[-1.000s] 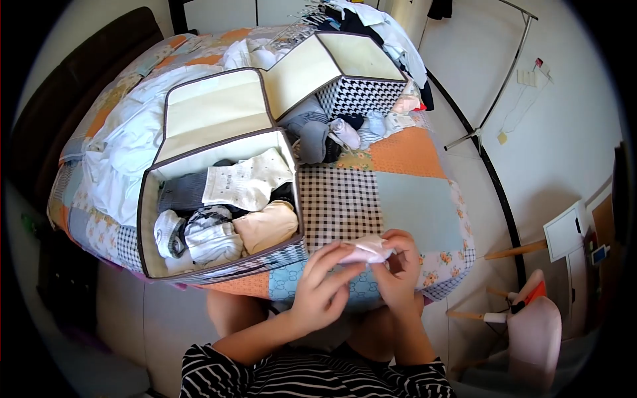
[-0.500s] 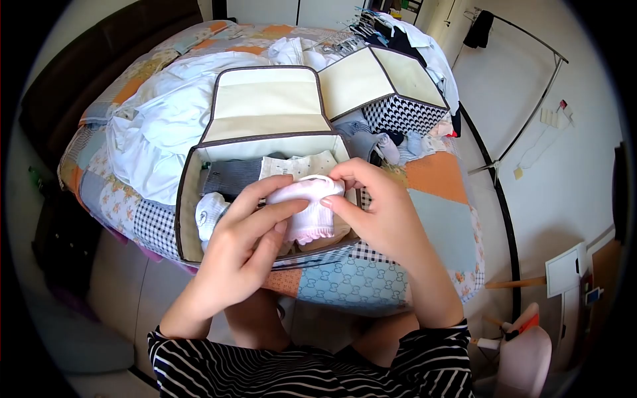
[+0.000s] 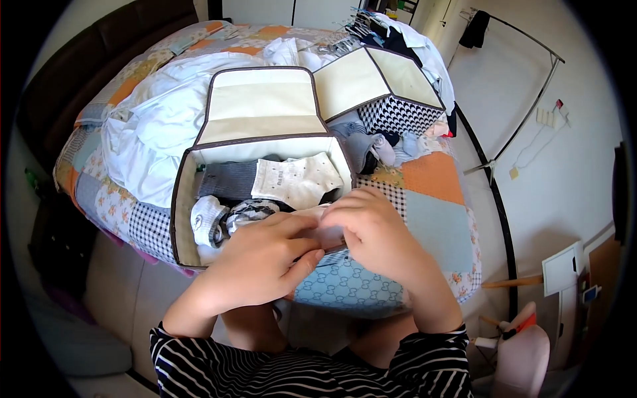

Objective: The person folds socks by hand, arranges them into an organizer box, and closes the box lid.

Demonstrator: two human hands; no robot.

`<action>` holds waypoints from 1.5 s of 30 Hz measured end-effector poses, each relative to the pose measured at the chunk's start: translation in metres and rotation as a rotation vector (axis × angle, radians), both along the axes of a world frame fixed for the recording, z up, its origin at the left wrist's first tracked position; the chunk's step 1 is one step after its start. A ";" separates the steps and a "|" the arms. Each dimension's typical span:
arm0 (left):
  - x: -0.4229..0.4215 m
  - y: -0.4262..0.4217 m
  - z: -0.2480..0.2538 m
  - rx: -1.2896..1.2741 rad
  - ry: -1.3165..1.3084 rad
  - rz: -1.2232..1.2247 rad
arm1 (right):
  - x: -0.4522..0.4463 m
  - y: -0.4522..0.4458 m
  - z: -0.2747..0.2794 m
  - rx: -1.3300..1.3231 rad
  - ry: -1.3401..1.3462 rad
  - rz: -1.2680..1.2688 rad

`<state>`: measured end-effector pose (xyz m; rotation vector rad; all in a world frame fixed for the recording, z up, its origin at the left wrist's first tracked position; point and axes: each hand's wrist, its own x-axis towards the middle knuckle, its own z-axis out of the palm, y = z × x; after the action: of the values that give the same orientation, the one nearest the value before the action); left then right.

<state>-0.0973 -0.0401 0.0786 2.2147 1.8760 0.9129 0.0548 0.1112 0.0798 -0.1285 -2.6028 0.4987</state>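
- Left hand of mine comes over the box's near edge from the left, palm down; its fingertips reach pale pink cloth, but I cannot tell whether they grip it or just press.
- Right hand, also mine, bends in from the right with fingers curled downward; how firmly they close on the cloth is hidden too.
- Between them lies that cloth, a pale pink sock, at the near right corner of the fabric storage box: right of my left fingertips, left of my right thumb, with neither hand clearly nearer. So little of it shows that I cannot read its long axis.
- Just left of the sock, a black-and-white patterned bundle sits beside a rolled white sock.
- Behind these, a cream dotted sock overlaps a grey ribbed sock.
- Outside, beyond the right wall, more socks lie heaped on the bed.
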 end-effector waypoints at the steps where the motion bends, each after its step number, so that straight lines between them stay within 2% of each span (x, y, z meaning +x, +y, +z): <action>1: 0.002 0.002 0.002 -0.041 0.006 0.007 | 0.001 -0.002 -0.002 -0.021 -0.075 0.000; 3: 0.007 0.005 0.007 -0.122 0.020 0.016 | -0.001 -0.003 -0.011 -0.022 -0.051 -0.029; 5: 0.012 0.007 0.002 0.015 -0.050 0.095 | 0.004 -0.002 -0.012 -0.033 -0.041 -0.026; 8: 0.024 0.005 0.000 0.177 -0.111 0.146 | 0.013 -0.010 -0.007 -0.088 0.157 -0.090; 10: 0.036 0.005 0.000 0.296 -0.131 0.134 | 0.024 -0.004 -0.006 -0.086 0.242 0.000; 12: 0.047 0.004 -0.002 0.286 -0.135 0.016 | 0.038 -0.009 -0.006 -0.183 0.324 0.027; 16: 0.079 0.020 -0.029 0.344 -0.301 -0.120 | 0.068 -0.004 -0.016 -0.227 0.381 0.046; 20: 0.113 0.052 -0.065 0.345 -0.490 -0.157 | 0.092 0.015 -0.035 -0.279 0.365 -0.041; 23: 0.125 0.081 -0.085 0.301 -0.491 -0.146 | 0.102 0.036 -0.047 -0.342 0.323 -0.100; 26: 0.129 0.105 -0.098 0.190 -0.593 -0.147 | 0.109 0.060 -0.062 -0.447 0.235 -0.135; 31: 0.122 0.135 -0.118 0.021 -0.608 -0.053 | 0.102 0.105 -0.084 -0.563 0.040 -0.178; 36: 0.112 0.156 -0.128 -0.062 -0.636 0.088 | 0.058 0.161 -0.111 -0.328 0.116 -0.135; 38: 0.112 0.158 -0.127 -0.091 -0.657 0.131 | 0.032 0.180 -0.110 -0.199 0.175 -0.173; 40: 0.115 0.157 -0.131 -0.089 -0.503 0.150 | 0.006 0.196 -0.101 -0.042 0.176 -0.147; 41: 0.121 0.155 -0.139 -0.043 -0.593 0.163 | -0.006 0.204 -0.098 0.087 0.117 -0.171; 42: 0.123 0.157 -0.143 0.003 -0.684 0.173 | -0.019 0.211 -0.097 0.086 0.081 -0.159; 45: 0.117 0.147 -0.141 -0.009 -0.681 0.203 | -0.048 0.224 -0.098 0.051 -0.065 -0.179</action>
<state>0.0196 0.1065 -0.0629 1.4353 1.7494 1.4491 0.0064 0.3356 -0.0180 -0.3632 -2.6328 0.3696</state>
